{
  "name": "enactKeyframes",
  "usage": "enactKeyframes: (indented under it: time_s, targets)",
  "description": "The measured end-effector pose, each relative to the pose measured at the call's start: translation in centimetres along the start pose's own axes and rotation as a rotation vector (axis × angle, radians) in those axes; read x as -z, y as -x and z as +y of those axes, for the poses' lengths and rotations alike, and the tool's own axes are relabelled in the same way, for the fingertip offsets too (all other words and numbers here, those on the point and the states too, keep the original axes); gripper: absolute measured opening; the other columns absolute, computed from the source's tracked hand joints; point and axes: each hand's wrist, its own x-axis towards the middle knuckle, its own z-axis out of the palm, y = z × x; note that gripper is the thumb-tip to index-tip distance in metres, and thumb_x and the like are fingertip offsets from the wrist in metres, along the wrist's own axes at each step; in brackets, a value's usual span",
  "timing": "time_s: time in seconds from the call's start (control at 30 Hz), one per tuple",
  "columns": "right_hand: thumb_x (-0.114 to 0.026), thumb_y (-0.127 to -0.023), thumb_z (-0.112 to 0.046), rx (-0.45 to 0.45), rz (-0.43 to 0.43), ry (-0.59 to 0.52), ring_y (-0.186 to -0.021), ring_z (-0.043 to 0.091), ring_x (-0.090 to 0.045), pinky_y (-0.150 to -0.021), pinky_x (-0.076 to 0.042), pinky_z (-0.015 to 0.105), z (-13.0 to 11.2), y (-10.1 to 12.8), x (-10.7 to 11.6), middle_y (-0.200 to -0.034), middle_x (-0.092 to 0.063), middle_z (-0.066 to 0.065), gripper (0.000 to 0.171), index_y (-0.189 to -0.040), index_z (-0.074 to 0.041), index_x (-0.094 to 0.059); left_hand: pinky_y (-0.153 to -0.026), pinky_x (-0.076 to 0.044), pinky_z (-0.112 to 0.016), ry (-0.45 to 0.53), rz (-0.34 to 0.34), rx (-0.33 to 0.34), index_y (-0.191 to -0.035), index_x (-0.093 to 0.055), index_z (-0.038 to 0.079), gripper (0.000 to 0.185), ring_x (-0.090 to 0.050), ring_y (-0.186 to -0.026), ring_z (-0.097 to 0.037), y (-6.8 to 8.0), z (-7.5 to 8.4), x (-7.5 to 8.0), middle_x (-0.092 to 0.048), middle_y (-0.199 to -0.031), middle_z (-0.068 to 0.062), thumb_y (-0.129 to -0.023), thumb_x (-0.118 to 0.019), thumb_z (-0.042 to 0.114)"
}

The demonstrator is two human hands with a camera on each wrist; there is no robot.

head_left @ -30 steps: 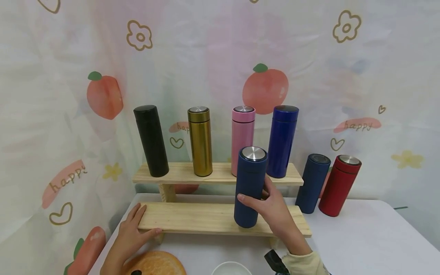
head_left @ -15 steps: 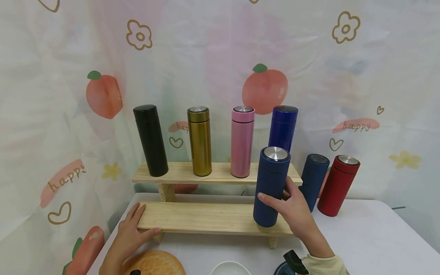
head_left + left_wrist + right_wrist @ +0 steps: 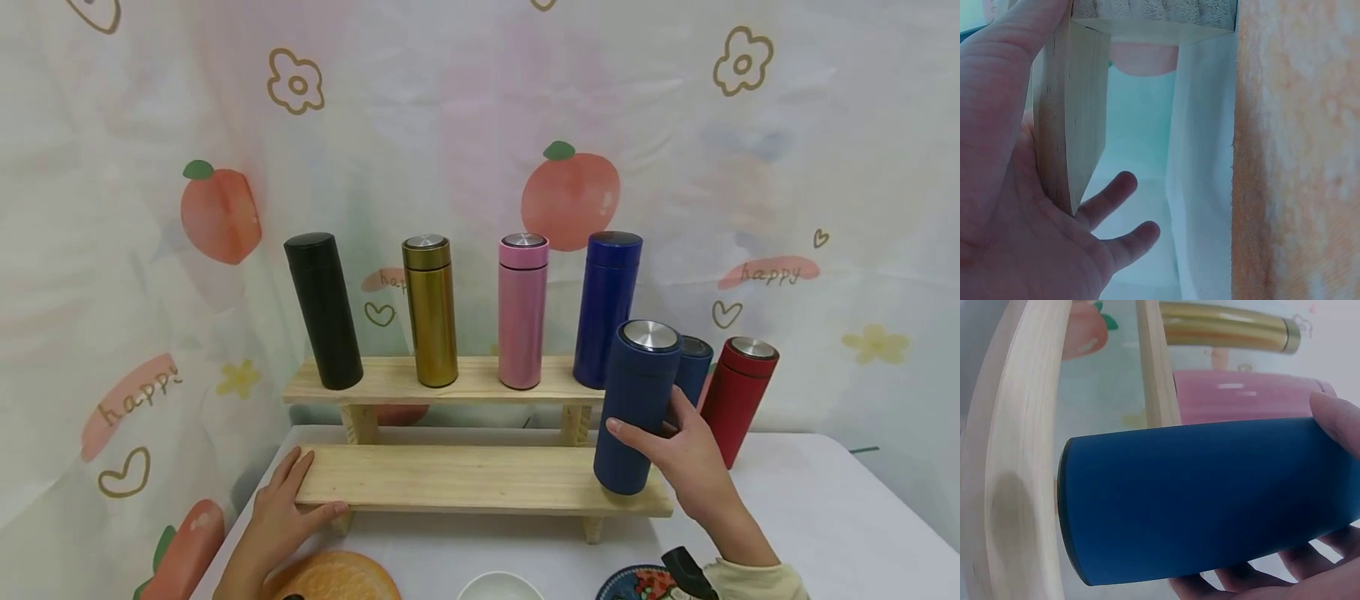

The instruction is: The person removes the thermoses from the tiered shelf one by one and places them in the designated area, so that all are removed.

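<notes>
My right hand (image 3: 693, 467) grips a dark blue thermos flask (image 3: 637, 408) with a silver lid top, thumb in front and fingers round the far side. The flask stands nearly upright at the right end of the lower shelf (image 3: 465, 479) of a two-step wooden stand. In the right wrist view its base (image 3: 1069, 512) is close to the board; whether they touch I cannot tell. My left hand (image 3: 277, 517) holds the left end of the lower shelf. In the left wrist view the board (image 3: 1072, 125) sits between thumb and fingers, two fingertips (image 3: 1147, 232) extending past it.
Black (image 3: 326, 312), gold (image 3: 431, 312), pink (image 3: 523, 312) and royal blue (image 3: 609, 308) flasks line the upper shelf (image 3: 390, 371). Behind my right hand stand another blue flask (image 3: 696, 358) and a red flask (image 3: 742, 400). A bread-like round (image 3: 337, 575), white bowl (image 3: 501, 587) and patterned dish (image 3: 637, 583) lie in front.
My right hand has carried the blue flask rightward along the lower shelf, from before the pink flask to the right end. The left hand keeps its hold on the shelf.
</notes>
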Motion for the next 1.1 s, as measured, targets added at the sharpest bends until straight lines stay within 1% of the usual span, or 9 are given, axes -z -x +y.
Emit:
enactKeyframes:
  time_s: [0.13,0.33,0.4,0.53,0.67,0.77,0.83,0.97,1.1]
  targets:
    - [-0.078,-0.100,-0.035,-0.010,0.013,0.011,-0.146,0.055,-0.041,-0.109,-0.037,0.075,0.5,-0.1,1.1,-0.165,-0.037,0.029,0.097,-0.172,-0.011,-0.017,-0.108,-0.027,-0.079,0.004,-0.004,0.010,-0.160,-0.039,-0.007,0.103,-0.032,-0.141,-0.068,0.0,-0.1,0.1,-0.023,-0.168,-0.032,-0.086,-0.087,0.048]
    - [-0.076,-0.102,-0.037,-0.044,0.052,0.051,-0.143,0.049,-0.043,-0.110,-0.037,0.074,1.7,0.0,3.1,-0.163,-0.039,0.029,0.097,-0.171,-0.008,-0.016,-0.108,-0.027,-0.080,0.000,0.004,-0.003,-0.159,-0.040,-0.007,0.103,-0.033,-0.141,-0.068,0.0,0.0,0.1,-0.024,-0.167,-0.032,-0.085,-0.087,0.048]
    - [-0.076,-0.101,-0.039,-0.061,0.064,0.069,-0.144,0.049,-0.041,-0.111,-0.036,0.074,2.1,0.0,3.8,-0.163,-0.037,0.030,0.099,-0.171,-0.006,-0.015,-0.108,-0.027,-0.080,0.001,0.004,-0.001,-0.159,-0.040,-0.007,0.104,-0.033,-0.141,-0.068,0.0,0.1,0.1,-0.024,-0.167,-0.032,-0.085,-0.087,0.049]
    - [-0.075,-0.102,-0.043,-0.083,0.094,0.124,-0.142,0.052,-0.039,-0.109,-0.036,0.075,2.9,0.0,5.1,-0.160,-0.038,0.034,0.100,-0.170,-0.003,-0.014,-0.108,-0.028,-0.081,0.003,-0.007,0.022,-0.159,-0.039,-0.007,0.105,-0.032,-0.141,-0.068,0.0,0.2,0.0,-0.023,-0.168,-0.031,-0.086,-0.087,0.050]
    - [-0.076,-0.101,-0.043,-0.099,0.119,0.143,-0.148,0.059,-0.031,-0.108,-0.034,0.079,3.6,0.0,6.3,-0.165,-0.028,0.037,0.105,-0.170,0.000,-0.009,-0.108,-0.029,-0.082,0.000,-0.020,0.047,-0.160,-0.038,-0.007,0.105,-0.031,-0.141,-0.068,0.0,0.3,0.0,-0.022,-0.169,-0.031,-0.086,-0.086,0.051]
    - [-0.075,-0.101,-0.044,-0.118,0.129,0.146,-0.152,0.063,-0.019,-0.108,-0.030,0.081,4.0,-0.1,7.4,-0.171,-0.012,0.036,0.110,-0.171,-0.001,-0.002,-0.108,-0.030,-0.081,-0.008,-0.020,0.053,-0.160,-0.038,-0.007,0.105,-0.033,-0.139,-0.069,-0.1,0.3,0.0,-0.022,-0.169,-0.031,-0.087,-0.086,0.052]
    - [-0.074,-0.102,-0.045,-0.134,0.136,0.156,-0.152,0.065,-0.014,-0.108,-0.029,0.081,4.3,-0.1,8.1,-0.172,-0.006,0.036,0.111,-0.170,0.000,0.001,-0.108,-0.031,-0.080,-0.012,-0.021,0.056,-0.160,-0.038,-0.007,0.105,-0.034,-0.139,-0.068,-0.1,0.3,0.0,-0.022,-0.169,-0.031,-0.087,-0.086,0.052]
    - [-0.073,-0.102,-0.045,-0.174,0.160,0.167,-0.151,0.067,-0.010,-0.108,-0.026,0.083,5.0,-0.1,9.2,-0.171,-0.001,0.037,0.112,-0.169,0.000,0.004,-0.108,-0.031,-0.080,-0.015,-0.032,0.068,-0.161,-0.037,-0.006,0.106,-0.033,-0.141,-0.068,-0.2,0.3,0.0,-0.021,-0.169,-0.031,-0.087,-0.086,0.052]
    - [-0.072,-0.103,-0.045,-0.202,0.188,0.179,-0.150,0.069,-0.011,-0.107,-0.025,0.084,5.9,0.0,10.2,-0.170,-0.002,0.040,0.112,-0.169,0.001,0.006,-0.108,-0.030,-0.080,-0.018,-0.023,0.054,-0.160,-0.038,-0.006,0.105,-0.032,-0.142,-0.067,-0.2,0.2,-0.1,-0.022,-0.169,-0.031,-0.086,-0.087,0.050]
